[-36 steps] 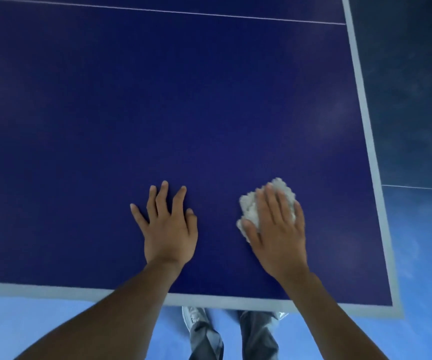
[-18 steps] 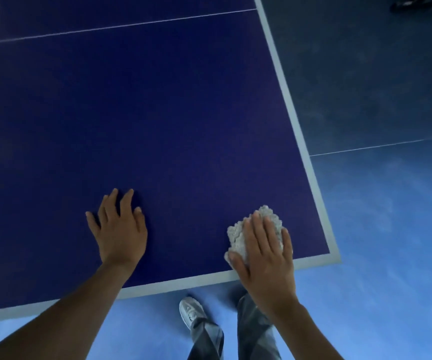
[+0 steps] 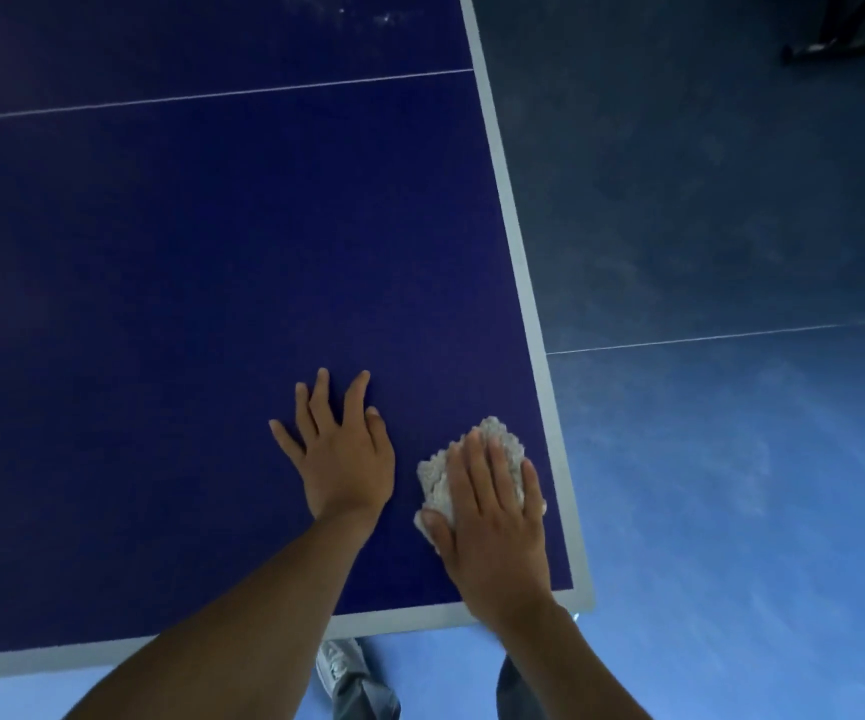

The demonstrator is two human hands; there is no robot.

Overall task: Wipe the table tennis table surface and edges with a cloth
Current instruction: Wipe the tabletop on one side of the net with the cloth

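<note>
Pressing down with straight fingers, the right hand (image 3: 492, 517) lies flat on the crumpled white textured cloth (image 3: 504, 438). The cloth is pinned against the dark blue table tennis table surface (image 3: 212, 304), just beside the pale grey side edge stripe (image 3: 529, 314) and near the close corner — a placement judged suited to wiping the border. The left hand (image 3: 342, 454) is spread flat and empty on the surface beside it — probably as a brace.

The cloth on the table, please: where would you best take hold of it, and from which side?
Probably the cloth by its bunched far edge, which shows beyond the right hand pressing it flat. Come from above on the far side; the hand covers the near part.
</note>
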